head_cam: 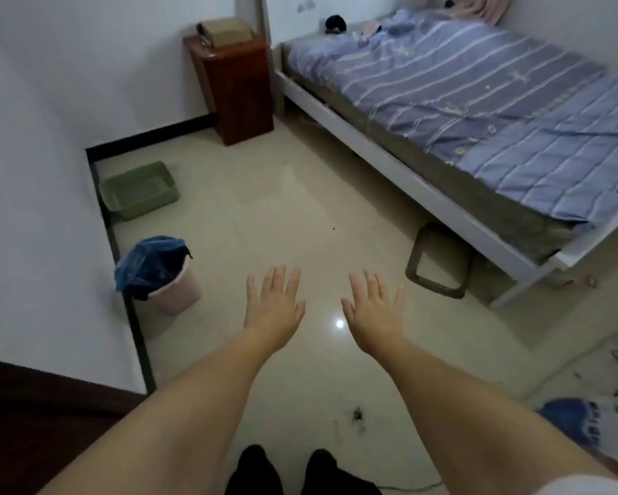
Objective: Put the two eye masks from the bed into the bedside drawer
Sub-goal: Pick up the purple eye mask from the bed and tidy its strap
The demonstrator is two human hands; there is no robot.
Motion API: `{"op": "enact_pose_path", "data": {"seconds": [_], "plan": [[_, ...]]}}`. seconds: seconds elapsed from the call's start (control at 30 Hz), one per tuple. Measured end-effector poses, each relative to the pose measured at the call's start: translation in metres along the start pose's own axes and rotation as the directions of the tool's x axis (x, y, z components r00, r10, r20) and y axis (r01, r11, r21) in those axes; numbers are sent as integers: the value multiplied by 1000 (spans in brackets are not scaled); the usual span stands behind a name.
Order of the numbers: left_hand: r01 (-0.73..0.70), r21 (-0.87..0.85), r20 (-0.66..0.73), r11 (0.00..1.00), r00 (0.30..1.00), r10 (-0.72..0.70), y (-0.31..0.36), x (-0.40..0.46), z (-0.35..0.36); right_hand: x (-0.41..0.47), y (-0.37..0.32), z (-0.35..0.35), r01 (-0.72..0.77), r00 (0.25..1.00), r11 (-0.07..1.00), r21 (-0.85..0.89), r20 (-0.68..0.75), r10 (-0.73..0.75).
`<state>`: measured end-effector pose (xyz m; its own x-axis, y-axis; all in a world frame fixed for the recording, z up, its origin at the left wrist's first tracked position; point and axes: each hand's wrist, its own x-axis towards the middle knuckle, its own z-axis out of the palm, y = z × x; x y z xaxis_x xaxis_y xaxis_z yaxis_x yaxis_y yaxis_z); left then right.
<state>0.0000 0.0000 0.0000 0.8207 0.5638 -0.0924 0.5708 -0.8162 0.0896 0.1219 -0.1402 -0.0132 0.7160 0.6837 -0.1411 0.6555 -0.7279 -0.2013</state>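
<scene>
Both my hands are stretched out over the floor, palms down, fingers spread and holding nothing: my left hand (274, 304) and my right hand (373, 309). The bed (443, 101) with a blue striped cover stands at the right. At its far head end lie a black eye mask (336, 23) and a pinkish eye mask (371, 29), small and blurred. The reddish-brown bedside cabinet (234, 83) stands in the far corner left of the bed; its drawer front is not visible from here.
A tan box (225, 32) sits on the cabinet. Along the left wall are a green tray (139, 189) and a pink bin (164, 276) lined with a blue bag. A dark frame (439, 262) lies on the floor by the bed.
</scene>
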Motion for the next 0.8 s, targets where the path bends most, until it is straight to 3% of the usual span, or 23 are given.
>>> {"op": "enact_pose_path", "data": {"seconds": [0.17,0.37,0.8], "plan": [[58,-15,106,998,993,-57,-2,-1,29,0,8,31,-36,991,999,-38,124,40],[76,-56,73,996,995,-72,-19,59,25,66,-6,25,-5,989,999,-39,147,11],[4,-53,-26,999,1000,-6,-125,343,-51,352,-73,-44,-49,997,998,-28,64,51]]}}
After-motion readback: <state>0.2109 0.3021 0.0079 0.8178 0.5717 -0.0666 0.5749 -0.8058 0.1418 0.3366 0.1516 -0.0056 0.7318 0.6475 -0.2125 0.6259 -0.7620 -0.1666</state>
